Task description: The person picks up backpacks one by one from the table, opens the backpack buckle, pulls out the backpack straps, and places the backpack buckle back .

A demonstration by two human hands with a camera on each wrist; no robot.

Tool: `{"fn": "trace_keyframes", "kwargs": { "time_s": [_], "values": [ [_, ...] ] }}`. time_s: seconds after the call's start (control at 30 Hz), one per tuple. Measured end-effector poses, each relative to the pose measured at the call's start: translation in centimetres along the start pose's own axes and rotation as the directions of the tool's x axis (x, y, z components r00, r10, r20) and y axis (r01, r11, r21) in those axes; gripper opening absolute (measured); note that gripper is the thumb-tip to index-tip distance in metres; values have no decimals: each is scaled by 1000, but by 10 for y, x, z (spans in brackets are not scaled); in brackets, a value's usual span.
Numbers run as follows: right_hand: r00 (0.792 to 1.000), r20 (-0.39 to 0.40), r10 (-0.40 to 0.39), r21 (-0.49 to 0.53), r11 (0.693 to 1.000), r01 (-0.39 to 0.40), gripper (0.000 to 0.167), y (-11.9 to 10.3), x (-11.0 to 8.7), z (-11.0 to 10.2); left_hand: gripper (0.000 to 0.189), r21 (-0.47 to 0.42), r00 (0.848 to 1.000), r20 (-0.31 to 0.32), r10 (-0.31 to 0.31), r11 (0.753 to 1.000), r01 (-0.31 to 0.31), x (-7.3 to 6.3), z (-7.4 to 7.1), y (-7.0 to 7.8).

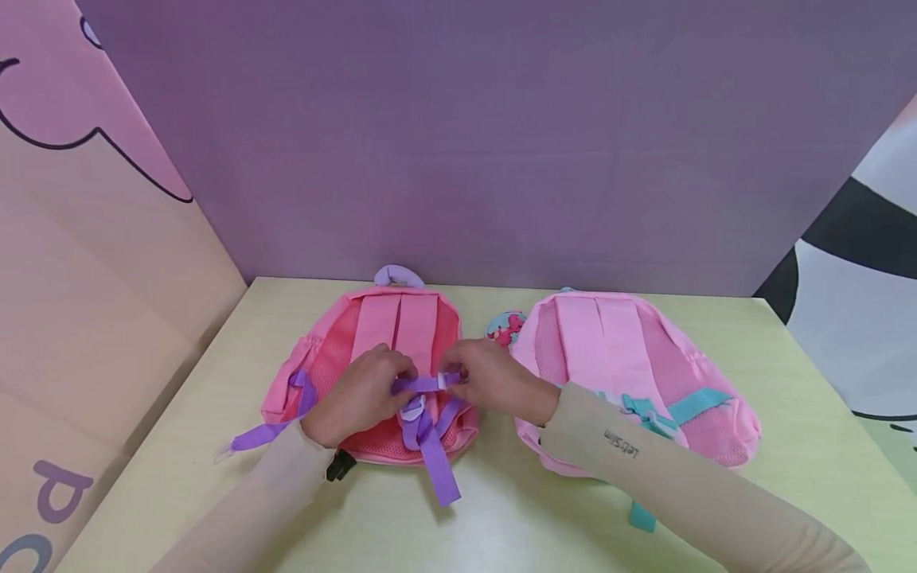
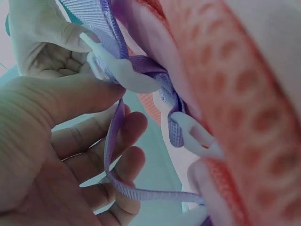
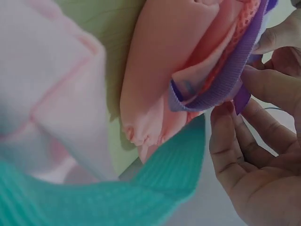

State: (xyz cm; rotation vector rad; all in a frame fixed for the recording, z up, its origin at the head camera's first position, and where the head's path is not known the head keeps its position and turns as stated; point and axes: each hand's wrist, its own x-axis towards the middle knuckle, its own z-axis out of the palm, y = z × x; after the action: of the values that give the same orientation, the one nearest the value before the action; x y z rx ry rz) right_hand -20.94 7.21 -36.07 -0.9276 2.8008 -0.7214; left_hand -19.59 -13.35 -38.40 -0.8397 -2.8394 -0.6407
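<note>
A coral-pink backpack (image 1: 380,318) lies with its shoulder-strap side up. Over its lower part my two hands stretch a purple webbing strap (image 1: 426,385) that carries a white plastic slider buckle (image 2: 134,77). My left hand (image 1: 368,390) pinches the strap's left part between thumb and fingers. At the other end, beside the slider, the thumb and fingertips of my right hand (image 1: 494,380) grip the strap. A second white buckle (image 2: 193,134) hangs lower on the backpack. One loose purple strap end (image 1: 440,469) trails onto the table.
To the right lies a light-pink backpack (image 1: 609,342) with teal straps (image 1: 698,404), under my right forearm. Another purple strap (image 1: 261,435) spreads out at the left. A black buckle (image 1: 341,465) sits by my left wrist. A purple panel (image 1: 458,143) stands behind the table (image 1: 215,382).
</note>
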Motion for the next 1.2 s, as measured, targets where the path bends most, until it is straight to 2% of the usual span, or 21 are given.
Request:
{"fn": "trace_keyframes", "kwargs": {
  "time_s": [0.17,0.33,0.53,0.7,0.87,1.0,1.2],
  "values": [
    [1000,18,-8,-23,1000,8,19,2,0,4,20,-1,1000,30,-7,1000,7,0,1,-1],
    [999,38,20,-23,1000,-19,27,3,-2,1,23,-7,999,44,2,1000,-2,1,2,-4],
    [1000,26,-18,-25,1000,19,32,6,-6,-4,24,-15,998,62,-9,1000,10,2,3,-6],
    [1000,-5,-21,-32,999,21,36,9,-15,-16,24,-20,999,30,-20,1000,21,1,2,-5],
    [997,-77,-20,-70,997,14,41,18,-34,-38,29,-36,1000,-14,-22,999,22,0,-3,1],
    [990,-137,-44,-94,995,31,38,29,-51,-54,30,-45,999,-31,9,999,-10,1,-4,7],
    [989,-139,54,-123,990,-71,39,52,-82,-63,30,-17,990,-80,119,992,-121,8,-3,17]
  ]
}}
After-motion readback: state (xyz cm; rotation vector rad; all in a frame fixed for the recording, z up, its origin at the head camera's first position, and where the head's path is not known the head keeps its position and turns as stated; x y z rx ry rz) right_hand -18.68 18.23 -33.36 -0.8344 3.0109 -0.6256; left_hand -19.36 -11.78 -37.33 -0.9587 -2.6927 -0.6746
